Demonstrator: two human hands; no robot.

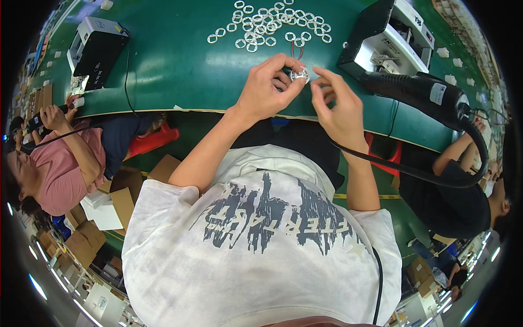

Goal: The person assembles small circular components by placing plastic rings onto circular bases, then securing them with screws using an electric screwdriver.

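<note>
My left hand (266,90) pinches a small round white part (299,75) between thumb and fingers, just above the near edge of the green table. Thin red wires (297,52) run from beside this part toward a white ring. Just to the right, my right hand (339,106) is raised with its fingers partly bent and apart, close to the part; I see nothing in it. Beyond both hands, several loose white rings (267,24) with cut-out middles lie scattered on the table.
A white and black bench machine (389,43) stands at the right. In front of it is a black handle-shaped device (422,94) with a thick cable. Another machine (98,52) stands at the left. Co-workers sit on both sides, near a red stool (152,140) and cardboard boxes (87,240).
</note>
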